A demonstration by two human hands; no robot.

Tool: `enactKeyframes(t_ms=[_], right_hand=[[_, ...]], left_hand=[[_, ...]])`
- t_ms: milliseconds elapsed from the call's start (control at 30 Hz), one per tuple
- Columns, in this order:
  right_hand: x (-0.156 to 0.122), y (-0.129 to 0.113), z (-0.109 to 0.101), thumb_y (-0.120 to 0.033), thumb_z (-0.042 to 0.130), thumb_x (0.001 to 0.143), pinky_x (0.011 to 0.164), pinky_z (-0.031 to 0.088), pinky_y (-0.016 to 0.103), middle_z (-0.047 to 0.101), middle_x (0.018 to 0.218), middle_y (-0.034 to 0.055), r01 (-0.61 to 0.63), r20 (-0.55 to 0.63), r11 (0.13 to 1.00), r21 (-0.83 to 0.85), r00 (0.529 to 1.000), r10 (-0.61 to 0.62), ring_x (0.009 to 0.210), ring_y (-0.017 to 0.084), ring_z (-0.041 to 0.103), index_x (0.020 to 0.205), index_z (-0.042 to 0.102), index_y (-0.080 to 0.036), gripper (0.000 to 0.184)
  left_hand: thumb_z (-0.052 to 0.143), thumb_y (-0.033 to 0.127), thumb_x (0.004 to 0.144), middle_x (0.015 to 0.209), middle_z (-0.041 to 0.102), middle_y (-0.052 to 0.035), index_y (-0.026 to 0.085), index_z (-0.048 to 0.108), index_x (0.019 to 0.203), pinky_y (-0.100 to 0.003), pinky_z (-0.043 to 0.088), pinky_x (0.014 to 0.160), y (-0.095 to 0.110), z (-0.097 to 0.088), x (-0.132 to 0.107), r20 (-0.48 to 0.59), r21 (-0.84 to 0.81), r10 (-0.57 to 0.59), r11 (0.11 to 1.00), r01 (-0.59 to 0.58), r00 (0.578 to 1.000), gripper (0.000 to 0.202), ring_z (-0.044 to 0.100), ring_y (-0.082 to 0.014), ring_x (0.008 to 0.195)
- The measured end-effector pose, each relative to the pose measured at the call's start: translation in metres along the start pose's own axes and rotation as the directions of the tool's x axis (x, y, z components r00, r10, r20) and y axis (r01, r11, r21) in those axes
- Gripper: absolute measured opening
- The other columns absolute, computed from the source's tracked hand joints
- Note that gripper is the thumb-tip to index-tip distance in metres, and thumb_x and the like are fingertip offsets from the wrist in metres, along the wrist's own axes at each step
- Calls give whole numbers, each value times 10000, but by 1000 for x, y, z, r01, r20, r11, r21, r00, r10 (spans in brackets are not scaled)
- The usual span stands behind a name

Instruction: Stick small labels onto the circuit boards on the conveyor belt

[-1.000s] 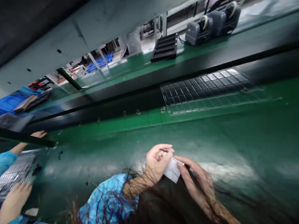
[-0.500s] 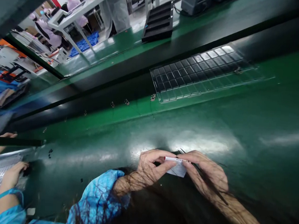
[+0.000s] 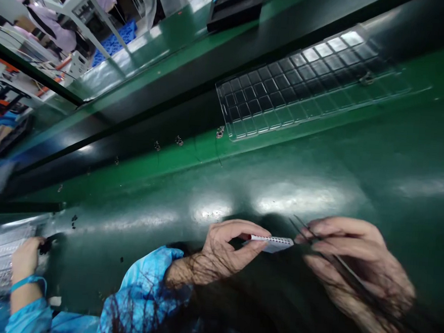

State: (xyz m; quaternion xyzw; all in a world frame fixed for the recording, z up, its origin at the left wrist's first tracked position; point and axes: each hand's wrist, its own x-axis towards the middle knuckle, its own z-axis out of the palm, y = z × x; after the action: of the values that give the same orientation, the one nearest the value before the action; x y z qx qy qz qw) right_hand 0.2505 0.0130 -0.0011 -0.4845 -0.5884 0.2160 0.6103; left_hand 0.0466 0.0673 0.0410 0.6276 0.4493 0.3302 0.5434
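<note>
My left hand [image 3: 226,245] pinches a small white sheet of stickers [image 3: 277,245], bent over, with a row of tiny dark pieces along its upper edge. In my right hand [image 3: 355,262] is a pair of thin dark tweezers [image 3: 331,258]. Their tips [image 3: 297,223] point up and to the left, apart from each other and a little above the sheet's right end. Whether anything sits between the tips is too small to tell. Loose dark hair hangs in front of both forearms and partly hides them.
Beyond my hands lies a clear compartment tray [image 3: 265,96]. Several small circuit boards, one a board with a wire [image 3: 220,132], line the green strip. A co-worker's hand [image 3: 27,259] is at the left by another tray [image 3: 0,257]. A black slotted tray [image 3: 235,7] stands farther back.
My right hand has moved right, away from the sheet, and the tweezers have swung so their tips stand clear near it. My left hand still holds the sheet. The view has tipped downward.
</note>
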Motion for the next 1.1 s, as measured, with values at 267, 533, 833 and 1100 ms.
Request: enactKeyframes(t_ms=[267, 533, 833, 1100], right_hand=[[21, -26, 3, -390, 571, 1063, 741, 696, 194, 808, 809, 27, -56, 105, 986, 155, 994, 40, 746, 147, 807, 843, 701, -269, 283], [34, -31, 4, -416, 617, 1040, 755, 673, 145, 829, 732, 22, -51, 91, 973, 224, 995, 32, 668, 131, 813, 765, 722, -248, 339], [25, -24, 4, -371, 716, 988, 705, 710, 227, 847, 791, 32, -125, 91, 952, 280, 991, 103, 694, 174, 825, 827, 772, -274, 196], [17, -24, 7, -114, 847, 806, 650, 717, 258, 843, 784, 11, -210, 59, 921, 327, 978, 201, 671, 190, 818, 825, 775, -284, 186]], left_hand=[[811, 245, 839, 872, 870, 3, 330, 858, 926, -314, 712, 651, -5, -2, -2, -33, 100, 101, 990, -97, 994, 130, 831, -232, 731], [789, 205, 914, 874, 868, -63, 220, 813, 959, -242, 693, 653, -8, 0, -2, 1, 158, 316, 937, -312, 949, 54, 831, -203, 724], [803, 176, 898, 874, 865, -76, 204, 808, 954, -223, 674, 666, -11, 0, -4, -10, 147, 321, 937, -316, 947, 63, 826, -190, 727], [824, 240, 830, 868, 867, -51, 263, 853, 884, -305, 684, 676, -7, 0, -3, -7, 31, 84, 996, -83, 996, 66, 825, -227, 753]])
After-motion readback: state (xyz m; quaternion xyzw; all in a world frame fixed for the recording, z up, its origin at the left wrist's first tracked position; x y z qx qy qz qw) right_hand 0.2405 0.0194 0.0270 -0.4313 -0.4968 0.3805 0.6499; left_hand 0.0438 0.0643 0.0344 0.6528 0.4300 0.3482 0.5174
